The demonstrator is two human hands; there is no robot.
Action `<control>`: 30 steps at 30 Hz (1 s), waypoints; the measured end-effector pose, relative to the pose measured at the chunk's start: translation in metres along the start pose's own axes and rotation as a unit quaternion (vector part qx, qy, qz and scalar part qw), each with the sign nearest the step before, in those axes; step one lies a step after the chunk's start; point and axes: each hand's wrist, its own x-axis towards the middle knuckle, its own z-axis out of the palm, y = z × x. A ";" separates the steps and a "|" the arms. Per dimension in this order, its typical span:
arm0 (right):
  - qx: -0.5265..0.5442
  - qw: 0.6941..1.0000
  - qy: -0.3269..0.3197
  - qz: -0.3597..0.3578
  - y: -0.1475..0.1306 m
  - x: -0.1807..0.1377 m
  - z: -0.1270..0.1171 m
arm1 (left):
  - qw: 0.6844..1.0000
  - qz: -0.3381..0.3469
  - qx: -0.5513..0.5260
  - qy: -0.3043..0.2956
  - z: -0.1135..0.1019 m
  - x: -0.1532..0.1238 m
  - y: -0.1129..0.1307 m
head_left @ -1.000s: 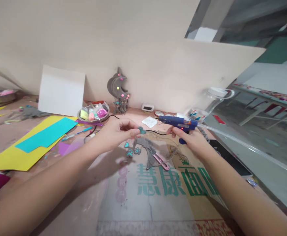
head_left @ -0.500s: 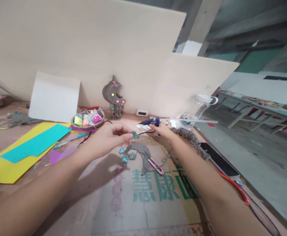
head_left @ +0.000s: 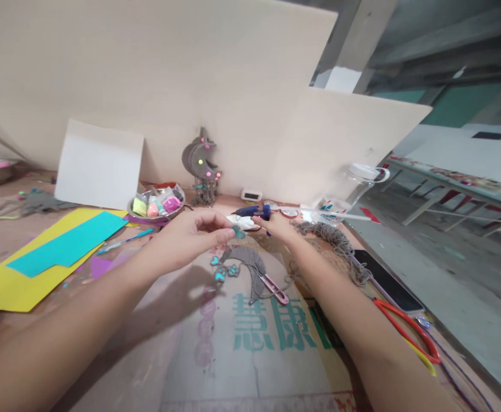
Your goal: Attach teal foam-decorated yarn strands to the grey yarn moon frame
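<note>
Here the left hand (head_left: 201, 233) pinches the teal piece (head_left: 239, 232) between thumb and finger, the right hand (head_left: 278, 226) wraps the glue gun (head_left: 253, 212) at its one o'clock, and a grey crescent (head_left: 247, 256) lies at five o'clock

Phone (head_left: 388, 281), yellow sheet (head_left: 10, 294) on table (head_left: 1, 239)

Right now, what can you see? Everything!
glue gun: one, blue, held
small piece: one, teal, held
charms: three, turquoise, beside crescent
crescent: one, grey, middle
cutter: one, pink, against crescent
moon ornament: one, grey, back
bowls: two, silver, left
sheet: one, yellow, left
strip: one, turquoise, on sheet
board: one, white, back left
device: one, white, back
yarn: one bundle, grey, right
phone: one, black, right
bottle: one, clear, right
left hand: one, holding small piece
right hand: one, holding glue gun
</note>
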 end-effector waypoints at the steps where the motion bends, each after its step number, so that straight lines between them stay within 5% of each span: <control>1: 0.000 1.000 0.003 0.002 0.002 -0.002 -0.002 | 1.000 -0.004 -0.005 0.005 -0.001 0.000 0.000; 19: 0.066 0.995 0.037 -0.072 0.011 -0.023 -0.009 | 1.000 0.000 0.002 0.008 0.003 -0.001 0.000; 30: 0.025 0.999 0.036 -0.004 0.016 -0.050 -0.027 | 1.000 -0.005 0.009 0.016 0.004 -0.002 0.005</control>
